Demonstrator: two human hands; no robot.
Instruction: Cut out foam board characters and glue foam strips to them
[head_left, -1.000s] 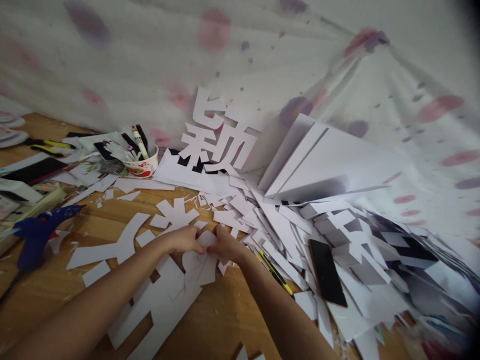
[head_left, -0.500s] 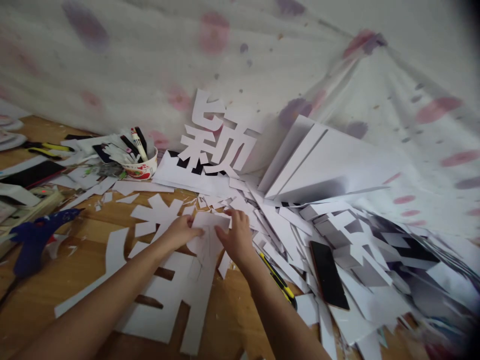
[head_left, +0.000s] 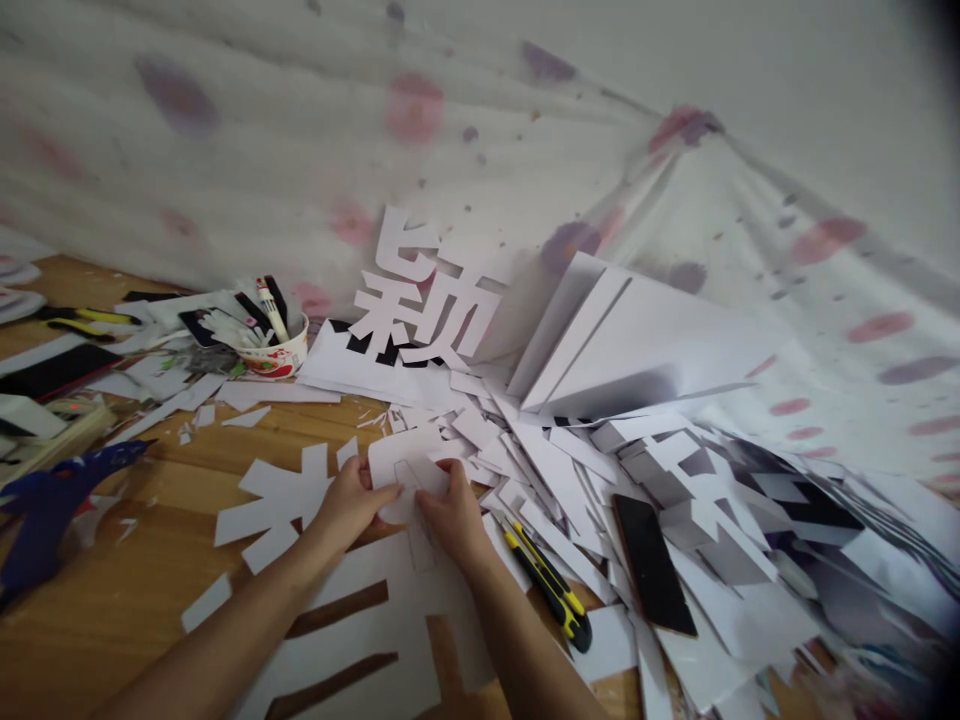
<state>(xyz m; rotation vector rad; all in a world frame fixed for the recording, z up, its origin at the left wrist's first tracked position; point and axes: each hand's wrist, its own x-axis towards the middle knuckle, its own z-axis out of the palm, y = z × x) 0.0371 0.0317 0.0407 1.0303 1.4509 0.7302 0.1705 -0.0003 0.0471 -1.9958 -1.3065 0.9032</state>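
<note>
Both hands grip the top end of a large white cut-out character [head_left: 405, 458], which looks like stiff paper or thin board and has pencil lines on it. My left hand [head_left: 354, 502] pinches its left edge, thumb on top. On the right edge my right hand [head_left: 451, 512] pinches it too, with its thumb close to the left one. The lower part of the cut-out, with long slots, extends toward me under my forearms. A star-shaped white cut-out [head_left: 281, 503] lies left of my left hand. Right of my right forearm is a yellow and black utility knife [head_left: 551, 588].
White offcuts [head_left: 551, 470] pile up beyond and to the right, with a dark phone [head_left: 654, 565] on them. A blue glue gun [head_left: 56, 520] lies left. Behind stand a cup of pens [head_left: 276, 358], an upright cut-out character [head_left: 427, 310] and leaning white boards [head_left: 637, 335].
The view has tilted up a little. The held cut-out has come nearer to me and its top end looks more raised. Both hands keep hold, their thumbs now closer together.
</note>
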